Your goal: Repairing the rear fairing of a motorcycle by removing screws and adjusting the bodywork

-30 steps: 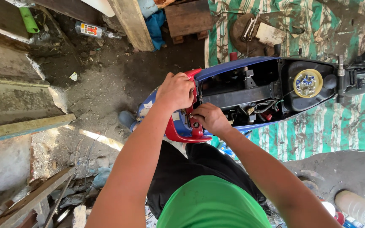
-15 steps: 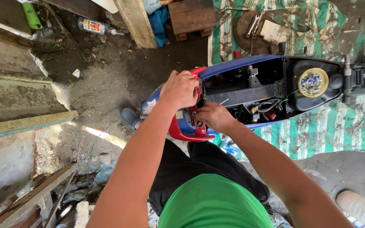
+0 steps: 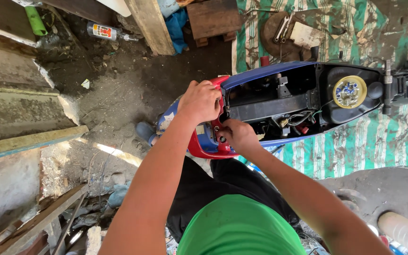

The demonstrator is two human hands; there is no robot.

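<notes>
The rear of a stripped scooter (image 3: 279, 101) — blue and red bodywork, seat removed, its open bay crossed by wires — is worked on from above, over a green-striped mat (image 3: 355, 151). The left hand (image 3: 200, 100) is curled shut over the upper edge of the red tail panel (image 3: 203, 145), gripping and steadying it. The right hand (image 3: 238, 135) is pressed in just beside it, fingers bent down at what appears to be a small fastener near the panel's inner rim; whether anything is pinched between them cannot be told, since the fingertips are hidden. The work in hand is judged to be the fitting or freeing of that tail panel. It would be done best if the panel were held square by the left hand while the right works, so that no thread is crossed and no plastic tab strained — and if the loose wiring were kept out from under the edge. Spanners (image 3: 282, 27) lie on a round plate beyond the scooter, well apart from both hands.
</notes>
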